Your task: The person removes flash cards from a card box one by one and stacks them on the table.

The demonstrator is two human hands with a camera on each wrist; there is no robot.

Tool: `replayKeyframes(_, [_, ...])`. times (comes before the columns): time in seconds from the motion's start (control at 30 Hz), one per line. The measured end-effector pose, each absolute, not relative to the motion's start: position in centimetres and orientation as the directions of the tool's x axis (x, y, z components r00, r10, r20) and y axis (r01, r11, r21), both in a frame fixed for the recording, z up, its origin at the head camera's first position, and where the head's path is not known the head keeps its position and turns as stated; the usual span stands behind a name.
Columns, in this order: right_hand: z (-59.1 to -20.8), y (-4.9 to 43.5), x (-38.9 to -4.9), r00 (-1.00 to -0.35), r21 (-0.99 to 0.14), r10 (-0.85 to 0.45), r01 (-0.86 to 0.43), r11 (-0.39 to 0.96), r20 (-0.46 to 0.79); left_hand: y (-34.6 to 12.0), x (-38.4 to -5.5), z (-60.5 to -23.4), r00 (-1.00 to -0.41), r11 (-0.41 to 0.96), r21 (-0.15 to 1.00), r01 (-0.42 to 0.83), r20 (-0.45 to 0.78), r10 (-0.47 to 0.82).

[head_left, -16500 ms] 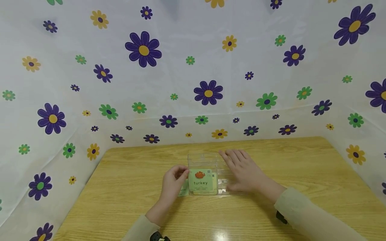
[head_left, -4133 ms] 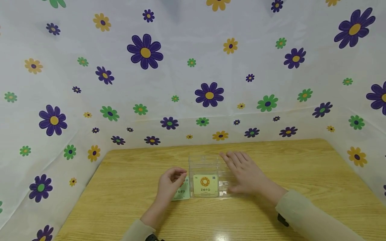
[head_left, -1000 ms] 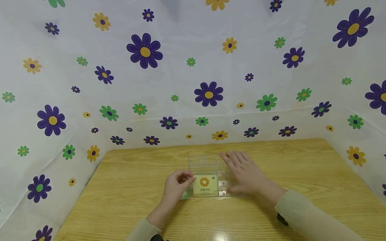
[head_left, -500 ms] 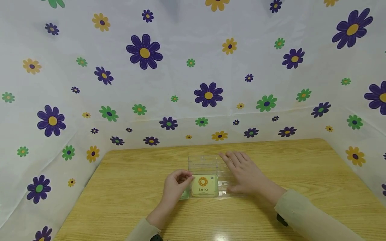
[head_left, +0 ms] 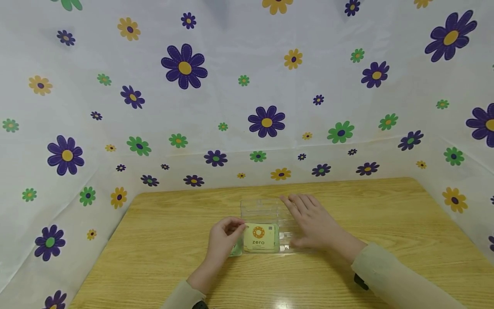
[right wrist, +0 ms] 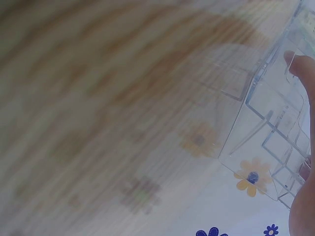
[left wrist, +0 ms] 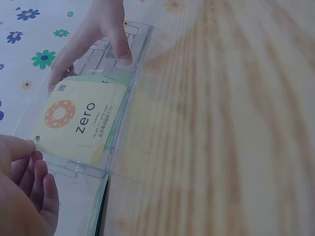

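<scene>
My left hand (head_left: 224, 238) pinches the left corner of a yellow card (head_left: 257, 238) printed "zero" with an orange ring. In the left wrist view the yellow card (left wrist: 81, 118) tilts over a clear plastic box (left wrist: 140, 54), and a green card (left wrist: 114, 132) shows beneath it. My right hand (head_left: 314, 221) rests, fingers spread, on the right part of the clear box (head_left: 259, 205); its thumb lies at the near side. Just left of the box, partly hidden by the left hand, lies another green card (head_left: 236, 249).
All of this lies on a wood-grain table (head_left: 173, 274). A white cloth (head_left: 227, 98) with printed flowers stands behind the table and along both sides. Dark bands sit at both wrists.
Earlier the left hand was at the green turkey card, which moved from the box to its left. Over the last second the zero card has shifted slightly left, uncovering green beneath. The right hand stays put.
</scene>
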State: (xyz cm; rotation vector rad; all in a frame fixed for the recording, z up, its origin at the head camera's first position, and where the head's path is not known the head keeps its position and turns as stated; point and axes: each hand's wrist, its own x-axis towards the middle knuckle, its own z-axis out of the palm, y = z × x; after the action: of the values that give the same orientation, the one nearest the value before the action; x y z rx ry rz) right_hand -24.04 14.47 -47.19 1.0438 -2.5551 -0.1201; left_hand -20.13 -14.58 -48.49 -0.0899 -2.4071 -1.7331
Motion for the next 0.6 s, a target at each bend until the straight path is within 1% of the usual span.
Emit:
replayKeyframes(0.17, [-47.15,14.45,-24.00,-0.660,0.205,-0.688,-0.660,0.723,0.302,-14.59,-20.05,-48.46,-0.980,0.330,0.930,0.163,0.190,-0.051])
replayKeyframes(0.37, [-47.13,14.38,-23.99,-0.671,0.179,-0.683,-0.663,0.727,0.289,-14.64,-20.18,-48.52,-0.982,0.337,0.930,0.146,0.178,-0.064])
replayKeyframes(0.6, [-47.35,14.40,-24.18,-0.660,0.199,-0.684,-0.659,0.725,0.310,-14.70,-20.18,-48.39,-0.981,0.324,0.933,0.155,0.185,-0.063])
